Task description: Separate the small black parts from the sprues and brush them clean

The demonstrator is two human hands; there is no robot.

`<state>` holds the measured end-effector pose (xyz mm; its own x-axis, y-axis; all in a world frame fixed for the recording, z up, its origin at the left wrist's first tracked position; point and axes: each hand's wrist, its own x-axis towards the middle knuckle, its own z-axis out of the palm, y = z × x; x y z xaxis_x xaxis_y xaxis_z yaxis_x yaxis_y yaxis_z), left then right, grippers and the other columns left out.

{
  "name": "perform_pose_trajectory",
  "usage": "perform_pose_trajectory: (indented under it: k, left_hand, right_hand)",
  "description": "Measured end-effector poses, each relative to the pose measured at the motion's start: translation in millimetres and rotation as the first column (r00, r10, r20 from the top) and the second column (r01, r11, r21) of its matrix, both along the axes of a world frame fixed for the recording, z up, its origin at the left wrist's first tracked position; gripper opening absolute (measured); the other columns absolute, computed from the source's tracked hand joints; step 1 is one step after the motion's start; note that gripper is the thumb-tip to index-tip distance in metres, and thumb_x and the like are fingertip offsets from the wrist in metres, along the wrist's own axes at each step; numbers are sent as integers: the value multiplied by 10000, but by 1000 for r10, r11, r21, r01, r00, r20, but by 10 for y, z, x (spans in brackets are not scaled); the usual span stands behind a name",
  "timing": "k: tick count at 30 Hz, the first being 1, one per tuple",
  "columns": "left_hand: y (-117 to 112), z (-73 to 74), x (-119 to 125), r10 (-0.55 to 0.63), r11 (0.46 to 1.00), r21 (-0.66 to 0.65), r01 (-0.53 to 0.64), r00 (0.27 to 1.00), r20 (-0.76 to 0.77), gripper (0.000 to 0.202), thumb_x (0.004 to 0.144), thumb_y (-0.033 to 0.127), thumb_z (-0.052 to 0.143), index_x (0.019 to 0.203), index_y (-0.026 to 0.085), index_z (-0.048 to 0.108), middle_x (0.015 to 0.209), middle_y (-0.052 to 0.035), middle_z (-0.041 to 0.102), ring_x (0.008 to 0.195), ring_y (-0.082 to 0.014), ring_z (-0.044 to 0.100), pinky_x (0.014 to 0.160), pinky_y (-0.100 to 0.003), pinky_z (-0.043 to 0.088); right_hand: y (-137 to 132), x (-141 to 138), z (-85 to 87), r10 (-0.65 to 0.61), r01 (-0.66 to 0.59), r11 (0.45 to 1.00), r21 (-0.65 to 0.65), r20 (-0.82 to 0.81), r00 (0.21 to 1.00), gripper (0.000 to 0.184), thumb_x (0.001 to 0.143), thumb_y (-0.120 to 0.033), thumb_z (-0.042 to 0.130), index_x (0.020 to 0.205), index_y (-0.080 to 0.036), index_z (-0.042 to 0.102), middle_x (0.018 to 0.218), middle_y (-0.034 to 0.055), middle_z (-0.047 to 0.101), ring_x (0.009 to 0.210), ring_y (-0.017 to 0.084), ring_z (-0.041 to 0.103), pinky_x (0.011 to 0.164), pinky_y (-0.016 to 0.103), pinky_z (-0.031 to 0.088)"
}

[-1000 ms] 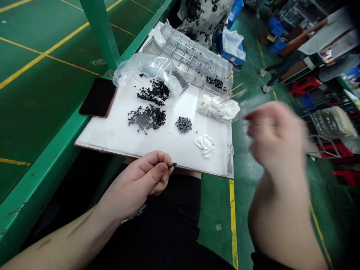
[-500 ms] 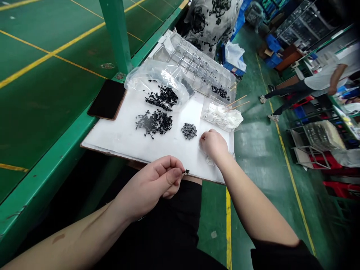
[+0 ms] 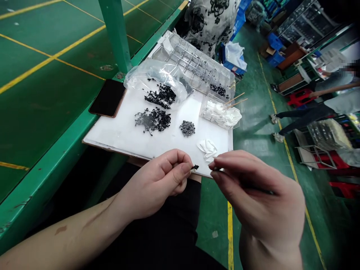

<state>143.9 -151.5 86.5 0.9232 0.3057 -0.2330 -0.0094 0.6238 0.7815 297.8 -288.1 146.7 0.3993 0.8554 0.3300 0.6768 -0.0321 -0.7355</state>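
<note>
My left hand (image 3: 157, 183) is closed in a pinch on a tiny black part (image 3: 195, 167) just below the near edge of the white board (image 3: 120, 135). My right hand (image 3: 253, 191) is raised close beside it, its fingertips pressed together on something I cannot make out. On the board lie two heaps of black sprue parts (image 3: 153, 120), one spilling from a clear plastic bag (image 3: 153, 77), a small pile of grey rings (image 3: 187, 128) and a crumpled white tissue (image 3: 207, 147).
A clear compartment tray (image 3: 194, 63) stands at the board's far end, a clear box of white wipes with wooden sticks (image 3: 221, 113) at its right. A black phone (image 3: 107, 98) lies on the green bench. A person in patterned cloth sits beyond; another person walks at right.
My right hand came down to the board near the tissue, then lifted back toward me with pinched fingers, ending beside my left hand. My left hand kept its hold on the black part.
</note>
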Motion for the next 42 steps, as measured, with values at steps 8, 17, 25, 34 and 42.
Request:
perform_pose_trajectory:
  k: [8,17,25,34,42]
  left_hand:
    - [-29,90,-50,47,988,149,-35,996,-80,256,1057,453,623,954,219,622,689,57,514,612,-93,403,545,-216,317]
    - [-14,130,-67,74,982,184,-54,992,-103,269,1042,472,636,954,218,636,697,50,496,615,-102,394,532,-213,308]
    - [4,94,-83,48,998,51,-45,997,-68,249,1038,446,654,962,210,635,698,47,509,613,-91,397,551,-204,309]
    - [48,111,-90,40,995,94,-35,998,-44,238,1029,423,680,932,209,643,715,49,584,595,-77,436,549,-194,348]
    - [109,224,-176,-31,925,373,69,994,-106,269,1075,457,581,949,219,569,838,-26,780,592,-96,524,539,-207,407]
  right_hand:
    - [27,-71,-73,55,-55,999,1,-55,997,308,876,-133,827,1121,-320,808,1016,25,694,780,134,680,610,253,560]
    - [145,-84,-191,40,-41,999,-11,-104,994,227,899,-176,813,1081,-312,818,987,24,704,674,113,632,524,252,499]
    - [159,-89,-234,98,-97,995,38,-3,995,229,914,-139,786,1112,-254,787,1022,49,767,838,159,729,678,280,606]
    - [201,34,-173,219,-226,974,16,181,959,211,904,-110,789,1094,-195,755,976,40,768,847,123,734,729,215,604]
    - [224,98,-136,321,-331,944,9,214,923,219,913,-80,753,1120,-151,738,996,66,755,875,123,726,746,218,600]
